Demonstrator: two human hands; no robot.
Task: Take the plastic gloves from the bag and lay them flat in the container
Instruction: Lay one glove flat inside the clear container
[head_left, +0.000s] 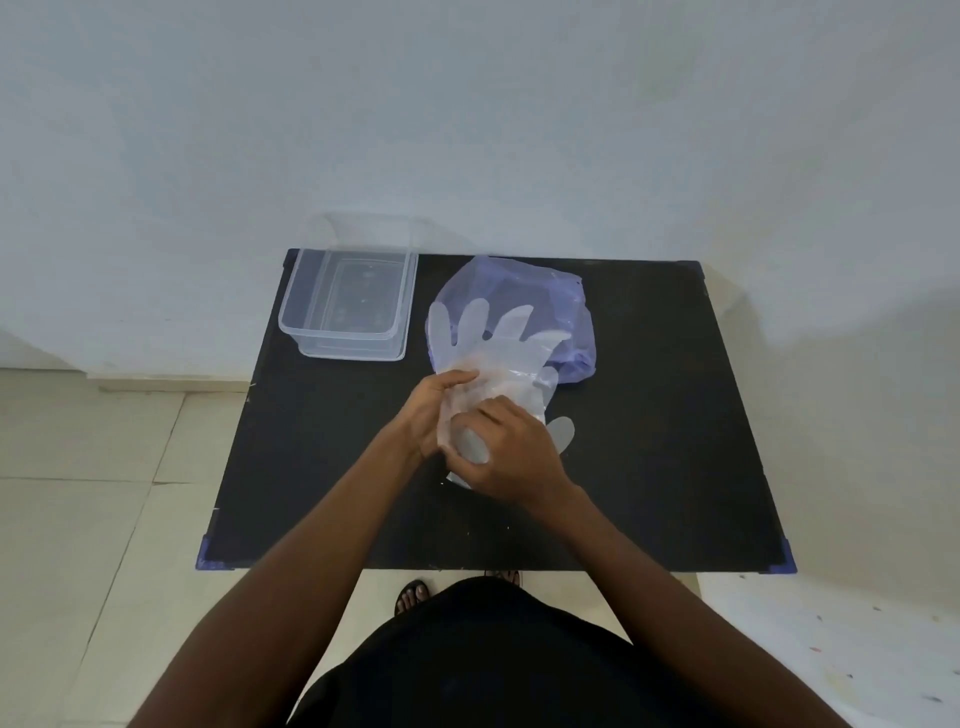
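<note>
Plastic gloves (493, 343), thin and translucent, are bunched as a small stack between two bare hands above the middle of a black table (322, 467). Their fingers fan upward and away from the person, overlapping the near edge of a pale purple plastic bag (524, 291) that lies crumpled on the table just behind them. One more glove fingertip pokes out to the right of the hands, low against the table.

The left hand (428, 415) is curled around the left side of the stack, fingers closed on the cuff end. The right hand (506, 452) is closed over the lower part of the stack from above (how many gloves it holds cannot be told).

A clear rectangular container (301, 322) sits at the far left corner of the table, well apart from the hands, and looks empty. The bag lies just beside it, to its right.

Judging from this, the gloves seem to be out of the bag, or nearly so, and the step in hand is sorting or separating them. Next comes carrying them left and away to the container and spreading them flat on its bottom; film this flimsy will likely cling and fold, so it would need smoothing.
</note>
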